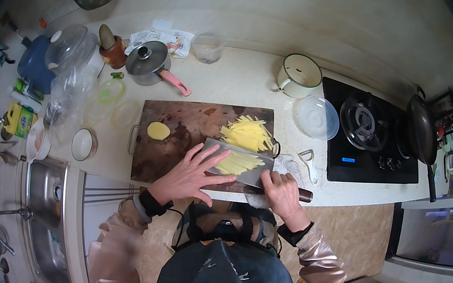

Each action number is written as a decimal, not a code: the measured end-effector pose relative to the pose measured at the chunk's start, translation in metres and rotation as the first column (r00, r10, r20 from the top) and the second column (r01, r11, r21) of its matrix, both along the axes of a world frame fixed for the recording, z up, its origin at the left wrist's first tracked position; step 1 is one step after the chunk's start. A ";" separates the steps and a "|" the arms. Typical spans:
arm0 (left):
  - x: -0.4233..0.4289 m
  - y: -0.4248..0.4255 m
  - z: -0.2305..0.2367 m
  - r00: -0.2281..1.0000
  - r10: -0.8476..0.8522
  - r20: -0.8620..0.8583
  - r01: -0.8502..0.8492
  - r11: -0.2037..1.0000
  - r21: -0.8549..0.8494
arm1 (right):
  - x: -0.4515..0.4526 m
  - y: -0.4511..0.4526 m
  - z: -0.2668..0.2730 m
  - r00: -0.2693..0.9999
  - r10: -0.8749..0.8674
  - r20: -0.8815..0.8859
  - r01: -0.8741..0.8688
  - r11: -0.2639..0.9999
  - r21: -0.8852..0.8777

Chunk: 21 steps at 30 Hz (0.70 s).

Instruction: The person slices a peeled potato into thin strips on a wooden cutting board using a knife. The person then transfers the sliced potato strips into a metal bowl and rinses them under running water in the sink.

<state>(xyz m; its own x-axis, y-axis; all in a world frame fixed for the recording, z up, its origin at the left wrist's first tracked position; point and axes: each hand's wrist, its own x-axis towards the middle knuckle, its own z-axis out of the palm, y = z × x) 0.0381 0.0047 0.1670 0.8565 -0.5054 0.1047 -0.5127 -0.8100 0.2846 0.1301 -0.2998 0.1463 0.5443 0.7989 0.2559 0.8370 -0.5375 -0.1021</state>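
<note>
My right hand (282, 195) grips a cleaver by its dark handle, whose end (306, 195) sticks out past my fist. The broad steel blade (213, 143) is turned flat above the wooden cutting board (182, 112), and pale yellow strips (240, 164), probably potato, lie on it. My left hand (192, 174) is spread over the blade's left end, with the fingertips at the strips. Just beyond the blade, a heap of cut strips (248, 132) rests at the board's upper right. One oval yellow slice (159, 131) lies on the board's left side.
Right of the board are a peeler (309, 165), a crumpled cloth (288, 169), a plastic lid (317, 118) and a gas hob (370, 133) with a wok (422, 128). Behind stand a lidded saucepan (148, 62) and an enamel pot (300, 76). A small bowl (83, 144) and sink (45, 188) are left.
</note>
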 end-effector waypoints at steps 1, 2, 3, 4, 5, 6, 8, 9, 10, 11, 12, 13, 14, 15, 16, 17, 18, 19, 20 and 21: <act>0.007 -0.002 0.002 0.998 -0.057 -0.033 0.057 0.998 0.020 | 0.000 -0.003 -0.001 1.000 0.004 0.006 -0.004 1.000 -0.003; 0.016 -0.002 0.003 0.996 -0.084 -0.043 0.085 0.996 0.028 | 0.001 -0.005 -0.002 1.000 0.005 0.031 -0.004 1.000 -0.014; 0.024 -0.003 0.004 0.994 -0.102 -0.049 0.104 0.994 0.043 | 0.001 -0.007 -0.003 0.999 0.018 0.039 -0.018 1.000 -0.011; 0.033 -0.004 0.004 0.992 -0.118 -0.055 0.121 0.991 0.057 | 0.002 -0.009 -0.004 0.999 0.026 0.044 -0.025 1.000 -0.011; 0.041 -0.004 0.005 0.988 -0.129 -0.090 0.137 0.986 0.091 | 0.003 -0.010 -0.005 0.998 0.033 0.049 -0.032 0.999 -0.010; 0.050 -0.005 0.005 0.984 -0.166 -0.067 0.173 0.977 0.124 | 0.004 -0.011 -0.005 0.997 0.029 0.069 -0.028 0.999 -0.022; 0.061 -0.008 0.007 0.965 -0.256 -0.056 0.261 0.956 0.134 | 0.008 -0.012 -0.006 0.996 0.024 0.086 -0.024 1.000 -0.007; 0.067 -0.009 0.008 0.952 -0.300 -0.059 0.305 0.942 0.139 | 0.011 -0.013 -0.006 0.995 0.020 0.095 -0.020 1.000 0.001; 0.068 -0.011 0.008 0.937 -0.341 -0.067 0.348 0.927 0.139 | 0.013 -0.013 -0.006 0.995 0.013 0.096 -0.014 1.000 0.009; 0.070 -0.011 0.009 0.929 -0.363 -0.068 0.369 0.918 0.147 | 0.016 -0.014 -0.006 0.995 0.006 0.095 -0.007 1.000 0.015; 0.073 -0.009 0.010 0.921 -0.383 -0.067 0.388 0.909 0.154 | 0.019 -0.015 -0.006 0.996 -0.005 0.094 0.003 1.000 0.024; 0.076 -0.007 0.010 0.914 -0.402 -0.058 0.406 0.904 0.134 | 0.022 -0.017 -0.005 0.993 0.007 0.116 -0.011 1.000 0.027; 0.082 -0.004 0.010 0.921 -0.366 -0.135 0.382 0.917 0.114 | 0.024 -0.017 -0.005 0.991 0.015 0.134 -0.020 0.999 0.035; 0.086 -0.003 0.008 0.922 -0.366 -0.127 0.381 0.916 0.126 | 0.026 -0.017 -0.005 0.988 0.022 0.152 -0.029 0.999 0.043; 0.091 -0.002 0.006 0.922 -0.362 -0.135 0.379 0.915 0.138 | 0.029 -0.017 -0.004 0.988 0.024 0.150 -0.030 0.999 0.041; 0.096 -0.001 0.003 0.924 -0.357 -0.141 0.376 0.915 0.149 | 0.031 -0.017 -0.004 0.988 0.027 0.150 -0.033 0.999 0.037; 0.102 0.000 0.001 0.924 -0.358 -0.138 0.377 0.914 0.153 | 0.033 -0.016 -0.004 0.989 0.032 0.144 -0.036 0.999 0.022; 0.107 0.000 -0.002 0.924 -0.357 -0.135 0.376 0.913 0.157 | 0.034 -0.016 -0.005 0.988 0.034 0.149 -0.038 0.999 0.023; 0.112 0.001 -0.005 0.924 -0.364 -0.116 0.378 0.916 0.136 | 0.035 -0.015 -0.005 0.989 0.035 0.146 -0.037 0.999 0.012; 0.117 0.002 -0.007 0.924 -0.358 -0.133 0.376 0.913 0.157 | 0.036 -0.015 -0.006 0.989 0.035 0.141 -0.035 0.999 0.000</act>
<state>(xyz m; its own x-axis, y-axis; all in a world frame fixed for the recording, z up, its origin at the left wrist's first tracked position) 0.1551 0.0062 0.1598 0.6085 -0.7884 -0.0908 -0.7599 -0.6118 0.2196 0.1659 -0.3144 0.1406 0.4742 0.8162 0.3301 0.8615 -0.5075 0.0173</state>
